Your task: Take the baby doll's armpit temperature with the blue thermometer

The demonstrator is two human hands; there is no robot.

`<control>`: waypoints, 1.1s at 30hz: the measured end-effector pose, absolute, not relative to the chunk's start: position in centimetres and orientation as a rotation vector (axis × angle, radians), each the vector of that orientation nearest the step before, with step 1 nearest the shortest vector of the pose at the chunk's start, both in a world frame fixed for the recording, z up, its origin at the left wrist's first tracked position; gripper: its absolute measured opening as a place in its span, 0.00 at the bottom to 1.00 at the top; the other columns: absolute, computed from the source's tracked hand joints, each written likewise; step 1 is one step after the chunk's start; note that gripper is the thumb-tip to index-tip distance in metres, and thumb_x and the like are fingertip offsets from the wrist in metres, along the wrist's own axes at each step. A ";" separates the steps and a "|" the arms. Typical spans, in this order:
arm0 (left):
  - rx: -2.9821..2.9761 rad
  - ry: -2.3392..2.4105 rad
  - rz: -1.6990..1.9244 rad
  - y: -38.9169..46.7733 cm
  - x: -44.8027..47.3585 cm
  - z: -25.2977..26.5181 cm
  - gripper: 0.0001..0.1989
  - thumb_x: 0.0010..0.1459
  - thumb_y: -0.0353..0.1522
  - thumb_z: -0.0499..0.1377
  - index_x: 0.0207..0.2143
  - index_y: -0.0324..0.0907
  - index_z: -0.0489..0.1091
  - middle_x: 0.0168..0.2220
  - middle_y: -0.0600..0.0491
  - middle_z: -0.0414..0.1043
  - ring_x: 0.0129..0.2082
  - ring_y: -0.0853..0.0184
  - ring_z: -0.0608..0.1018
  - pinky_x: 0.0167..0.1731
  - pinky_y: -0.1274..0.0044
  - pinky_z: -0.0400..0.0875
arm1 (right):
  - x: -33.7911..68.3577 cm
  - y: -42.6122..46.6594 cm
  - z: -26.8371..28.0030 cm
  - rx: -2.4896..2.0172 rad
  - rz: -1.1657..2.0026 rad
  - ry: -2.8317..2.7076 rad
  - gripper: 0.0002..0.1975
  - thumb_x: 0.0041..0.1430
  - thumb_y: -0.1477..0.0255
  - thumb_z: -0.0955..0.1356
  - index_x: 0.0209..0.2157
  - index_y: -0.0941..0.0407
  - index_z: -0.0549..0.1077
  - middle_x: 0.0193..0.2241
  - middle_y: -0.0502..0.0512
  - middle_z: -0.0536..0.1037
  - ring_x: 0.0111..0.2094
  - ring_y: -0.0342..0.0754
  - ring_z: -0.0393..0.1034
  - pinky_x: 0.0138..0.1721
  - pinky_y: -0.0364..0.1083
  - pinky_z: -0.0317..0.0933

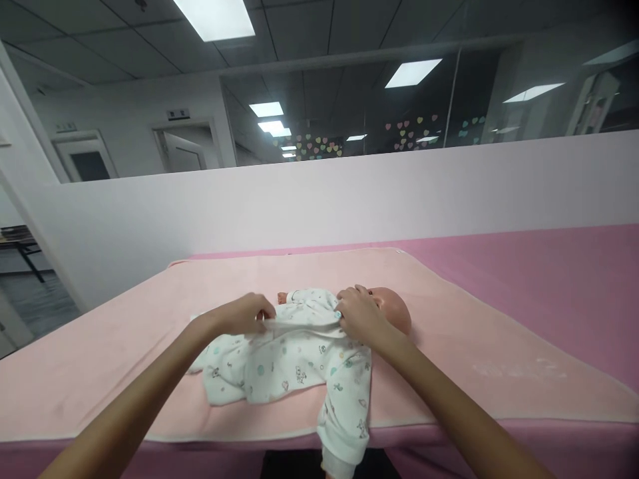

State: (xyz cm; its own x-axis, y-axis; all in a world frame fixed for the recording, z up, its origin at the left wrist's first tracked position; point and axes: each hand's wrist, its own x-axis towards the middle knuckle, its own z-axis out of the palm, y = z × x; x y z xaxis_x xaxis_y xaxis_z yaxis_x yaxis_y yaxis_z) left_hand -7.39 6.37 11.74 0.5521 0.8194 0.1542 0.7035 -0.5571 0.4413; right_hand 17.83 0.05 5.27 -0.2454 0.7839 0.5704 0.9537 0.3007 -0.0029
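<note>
A baby doll (pixel 397 309) lies on its back on a peach-coloured mat, its head to the right. It wears a white printed onesie (pixel 299 366) whose front edges part along the middle. My left hand (pixel 249 313) pinches the front edge of the onesie around the doll's belly. Near the neck, my right hand (pixel 360 314) is closed on the upper end of the same edge, beside a small snap, and covers part of the doll's face. Between both hands the edge is stretched in a line. One sleeve hangs over the near edge of the table.
The peach mat (pixel 124 332) covers much of a pink padded surface (pixel 529 279). Behind it rises a low white wall (pixel 319 206) with glass above, dotted with heart stickers. A dark table (pixel 24 249) stands far left.
</note>
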 end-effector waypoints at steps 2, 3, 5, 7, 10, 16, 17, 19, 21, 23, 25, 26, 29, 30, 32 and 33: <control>2.349 1.066 0.066 6.0 -7.1 12.5 0.08 0.33 0.31 0.62 0.23 0.48 0.74 0.21 0.57 0.72 0.22 0.67 0.73 0.20 0.80 0.63 | 18.7 -1.1 5.4 -1.469 -0.340 -2.120 0.11 0.46 0.81 0.63 0.14 0.55 0.68 0.23 0.53 0.73 0.32 0.47 0.66 0.43 0.49 0.54; 2.348 0.994 -0.002 6.2 -6.6 12.5 0.11 0.35 0.34 0.62 0.27 0.48 0.74 0.24 0.56 0.73 0.24 0.66 0.74 0.21 0.80 0.64 | 19.3 -1.6 5.6 -1.428 -0.240 -2.106 0.11 0.48 0.79 0.63 0.16 0.54 0.70 0.26 0.52 0.74 0.33 0.47 0.66 0.43 0.48 0.55; 2.442 0.958 0.173 7.5 -5.2 11.9 0.13 0.45 0.40 0.58 0.34 0.49 0.73 0.29 0.55 0.74 0.28 0.66 0.75 0.26 0.80 0.65 | 21.1 -2.0 5.9 -1.377 -0.031 -1.989 0.09 0.51 0.74 0.62 0.23 0.52 0.74 0.33 0.51 0.75 0.36 0.47 0.67 0.40 0.47 0.58; 2.526 1.039 0.454 9.7 -3.5 10.1 0.16 0.52 0.43 0.50 0.38 0.46 0.72 0.34 0.52 0.74 0.32 0.66 0.74 0.31 0.78 0.66 | 23.2 -1.8 6.2 -1.398 0.153 -1.790 0.09 0.53 0.69 0.62 0.28 0.52 0.75 0.35 0.52 0.75 0.37 0.48 0.68 0.37 0.46 0.60; 2.647 1.289 0.678 13.7 -1.1 6.6 0.20 0.55 0.43 0.46 0.41 0.42 0.70 0.44 0.46 0.70 0.43 0.60 0.71 0.41 0.72 0.64 | 26.4 -0.5 5.8 -1.429 0.519 -1.546 0.13 0.52 0.63 0.63 0.30 0.55 0.75 0.33 0.54 0.77 0.37 0.51 0.69 0.38 0.47 0.61; 2.566 1.336 0.419 16.9 0.1 2.5 0.24 0.56 0.49 0.40 0.33 0.42 0.66 0.36 0.49 0.72 0.39 0.60 0.72 0.44 0.69 0.61 | 28.7 1.9 3.4 -1.189 1.242 -1.127 0.19 0.51 0.57 0.64 0.35 0.58 0.74 0.34 0.56 0.78 0.37 0.52 0.71 0.39 0.47 0.63; 2.524 1.346 0.403 16.8 0.0 2.5 0.26 0.55 0.51 0.39 0.33 0.42 0.66 0.33 0.49 0.72 0.36 0.60 0.72 0.41 0.70 0.62 | 28.7 2.1 3.0 -1.158 1.290 -1.054 0.19 0.51 0.57 0.64 0.35 0.58 0.74 0.34 0.56 0.78 0.37 0.52 0.71 0.40 0.47 0.64; 2.447 1.380 0.386 16.3 -0.4 2.7 0.27 0.53 0.53 0.38 0.33 0.43 0.65 0.31 0.50 0.72 0.33 0.60 0.73 0.35 0.71 0.63 | 28.7 2.3 2.0 -1.110 1.400 -0.931 0.19 0.51 0.57 0.64 0.35 0.58 0.74 0.34 0.57 0.78 0.38 0.53 0.71 0.41 0.47 0.64; 2.398 1.430 0.355 15.8 -0.6 3.1 0.28 0.52 0.54 0.38 0.34 0.44 0.65 0.30 0.50 0.72 0.32 0.59 0.73 0.32 0.72 0.63 | 28.9 2.5 1.0 -1.063 1.493 -0.827 0.19 0.52 0.57 0.63 0.36 0.57 0.74 0.35 0.56 0.78 0.40 0.53 0.71 0.42 0.49 0.64; 2.378 1.454 0.317 15.3 -0.7 3.6 0.28 0.52 0.54 0.38 0.36 0.46 0.66 0.31 0.51 0.73 0.34 0.58 0.73 0.33 0.71 0.63 | 29.6 2.9 0.1 -1.025 1.479 -0.724 0.17 0.51 0.58 0.64 0.36 0.56 0.73 0.35 0.55 0.78 0.40 0.53 0.71 0.43 0.49 0.64; 2.369 1.442 0.297 14.9 -0.6 4.0 0.28 0.52 0.54 0.38 0.38 0.49 0.67 0.37 0.52 0.73 0.39 0.57 0.72 0.36 0.71 0.62 | 30.3 3.4 -0.3 -0.990 1.352 -0.611 0.14 0.51 0.61 0.65 0.33 0.54 0.74 0.36 0.53 0.78 0.41 0.52 0.71 0.43 0.48 0.63; 2.367 1.430 0.287 14.7 -0.5 4.2 0.28 0.52 0.54 0.37 0.38 0.50 0.68 0.39 0.53 0.73 0.40 0.57 0.72 0.36 0.71 0.62 | 30.5 3.5 -0.4 -0.974 1.278 -0.563 0.12 0.50 0.62 0.65 0.32 0.54 0.74 0.36 0.53 0.78 0.41 0.51 0.71 0.43 0.47 0.63; 2.367 1.415 0.263 14.3 -0.5 4.5 0.30 0.52 0.54 0.36 0.34 0.50 0.71 0.40 0.53 0.73 0.40 0.56 0.72 0.35 0.71 0.62 | 30.3 3.5 0.0 -0.935 1.152 -0.569 0.11 0.50 0.64 0.65 0.31 0.55 0.75 0.38 0.53 0.77 0.43 0.50 0.69 0.44 0.46 0.63; 2.364 1.418 0.259 14.2 -0.5 4.6 0.30 0.52 0.54 0.36 0.32 0.49 0.71 0.38 0.53 0.74 0.38 0.56 0.73 0.34 0.72 0.63 | 30.0 3.3 0.2 -0.939 1.147 -0.630 0.12 0.50 0.63 0.65 0.32 0.55 0.75 0.38 0.54 0.77 0.43 0.51 0.69 0.44 0.46 0.62; 2.359 1.428 0.266 14.1 -0.5 4.6 0.31 0.52 0.54 0.36 0.28 0.47 0.71 0.34 0.52 0.75 0.36 0.57 0.74 0.32 0.72 0.63 | 29.3 2.9 0.6 -0.964 1.137 -0.796 0.14 0.48 0.62 0.66 0.32 0.57 0.76 0.38 0.55 0.77 0.42 0.53 0.69 0.45 0.47 0.61; 2.357 1.432 0.269 14.0 -0.5 4.6 0.30 0.52 0.53 0.36 0.27 0.47 0.71 0.33 0.52 0.75 0.35 0.57 0.74 0.31 0.73 0.63 | 28.9 2.6 0.7 -0.979 1.122 -0.870 0.15 0.48 0.62 0.67 0.33 0.58 0.76 0.38 0.56 0.77 0.42 0.53 0.69 0.45 0.46 0.61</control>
State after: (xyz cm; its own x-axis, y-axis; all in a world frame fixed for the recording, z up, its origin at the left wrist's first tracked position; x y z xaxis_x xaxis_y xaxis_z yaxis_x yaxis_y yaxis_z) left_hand -0.53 14.04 4.62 0.4656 0.8846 -0.0275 0.8142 -0.4159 0.4050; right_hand 28.95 2.65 0.71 0.2186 0.9731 0.0728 -0.3120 0.1404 -0.9397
